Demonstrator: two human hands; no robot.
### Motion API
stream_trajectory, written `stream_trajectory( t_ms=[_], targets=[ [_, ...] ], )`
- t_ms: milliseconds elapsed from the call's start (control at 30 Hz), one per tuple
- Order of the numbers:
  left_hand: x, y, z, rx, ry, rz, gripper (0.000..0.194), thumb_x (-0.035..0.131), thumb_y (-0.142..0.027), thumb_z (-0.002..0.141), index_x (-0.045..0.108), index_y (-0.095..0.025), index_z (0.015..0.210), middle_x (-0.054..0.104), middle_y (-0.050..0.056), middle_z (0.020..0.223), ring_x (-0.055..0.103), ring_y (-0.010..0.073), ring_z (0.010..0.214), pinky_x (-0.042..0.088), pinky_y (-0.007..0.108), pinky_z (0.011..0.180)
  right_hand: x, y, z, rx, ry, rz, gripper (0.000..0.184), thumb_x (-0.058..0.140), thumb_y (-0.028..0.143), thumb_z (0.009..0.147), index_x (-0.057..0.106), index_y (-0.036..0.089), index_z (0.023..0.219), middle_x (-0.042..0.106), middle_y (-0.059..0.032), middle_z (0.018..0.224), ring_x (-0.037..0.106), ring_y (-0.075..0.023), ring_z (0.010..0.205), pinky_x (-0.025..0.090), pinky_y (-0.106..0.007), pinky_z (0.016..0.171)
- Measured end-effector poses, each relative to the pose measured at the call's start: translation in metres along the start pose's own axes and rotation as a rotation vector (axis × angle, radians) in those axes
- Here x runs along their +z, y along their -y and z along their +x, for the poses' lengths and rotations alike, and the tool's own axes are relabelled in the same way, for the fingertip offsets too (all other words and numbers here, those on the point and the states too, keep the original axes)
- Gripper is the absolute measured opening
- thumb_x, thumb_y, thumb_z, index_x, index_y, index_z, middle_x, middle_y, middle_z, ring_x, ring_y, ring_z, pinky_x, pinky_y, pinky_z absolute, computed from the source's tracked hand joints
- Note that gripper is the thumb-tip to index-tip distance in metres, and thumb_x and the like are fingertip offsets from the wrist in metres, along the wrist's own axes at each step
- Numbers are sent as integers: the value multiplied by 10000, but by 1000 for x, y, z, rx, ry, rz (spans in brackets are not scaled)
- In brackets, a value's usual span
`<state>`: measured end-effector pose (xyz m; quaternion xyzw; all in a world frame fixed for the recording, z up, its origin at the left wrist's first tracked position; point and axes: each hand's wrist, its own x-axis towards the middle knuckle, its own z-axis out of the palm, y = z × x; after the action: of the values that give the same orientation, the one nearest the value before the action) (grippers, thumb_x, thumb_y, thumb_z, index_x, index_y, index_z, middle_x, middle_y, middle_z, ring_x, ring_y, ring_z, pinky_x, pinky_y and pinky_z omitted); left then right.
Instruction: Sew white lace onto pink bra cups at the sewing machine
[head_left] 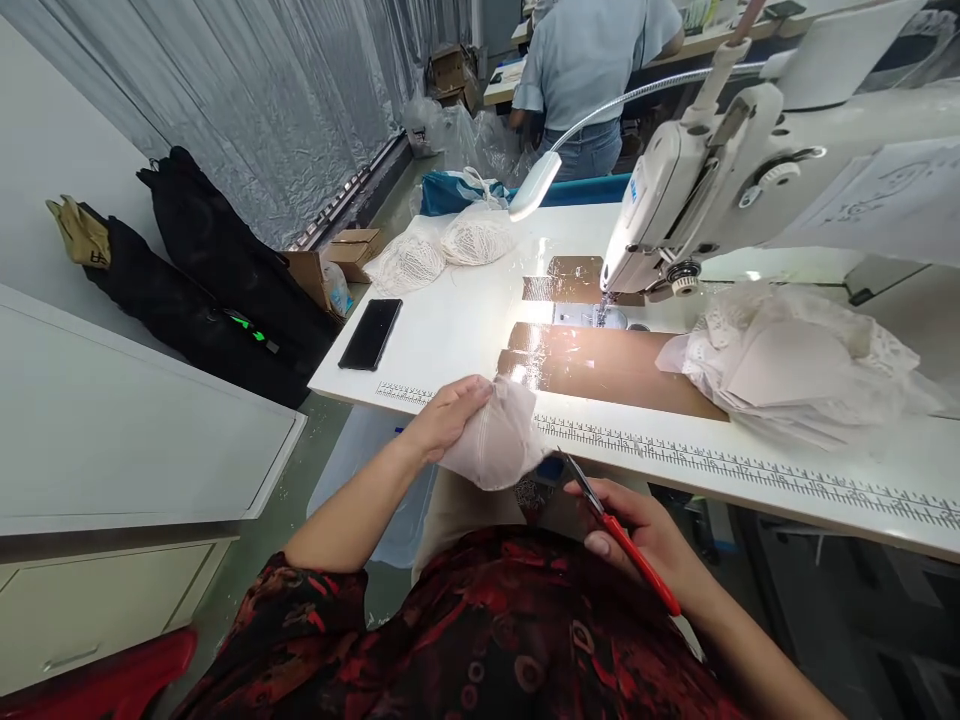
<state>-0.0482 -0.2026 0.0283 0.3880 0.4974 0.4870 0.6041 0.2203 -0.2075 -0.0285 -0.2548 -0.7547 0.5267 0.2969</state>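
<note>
My left hand (451,412) pinches the upper left edge of a pale, sheer fabric cup (495,440), which looks like a bra cup. It hangs at the table's front edge, over the printed ruler strip. Just right of it, my right hand (637,530) holds red-handled scissors (630,555), their dark blades pointing up and left toward the cup's lower right edge. Blades and fabric look close, but I cannot tell whether they touch. Beyond the cup stands a white sewing machine (660,190), its needle area lit over brown tape on the tabletop.
A heap of white lace and cups (795,365) lies on the table's right. At the left are a black phone (370,334) and two lacy white cups (442,250). A lamp (535,187) arches over the table. Another person (592,70) sits with their back turned.
</note>
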Motion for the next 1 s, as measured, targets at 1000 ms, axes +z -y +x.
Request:
stream_trajectory(
  t_ms=[1000],
  targets=[
    [-16, -5, -35, 6, 164, -17, 429, 674, -517, 763, 561, -119, 649, 513, -5, 592, 440, 72, 517, 330, 196, 506, -20, 70, 60, 49, -129, -109, 267, 627, 281, 804, 591, 299, 1067, 595, -16, 902, 582, -163, 756, 486, -253, 604]
  ],
)
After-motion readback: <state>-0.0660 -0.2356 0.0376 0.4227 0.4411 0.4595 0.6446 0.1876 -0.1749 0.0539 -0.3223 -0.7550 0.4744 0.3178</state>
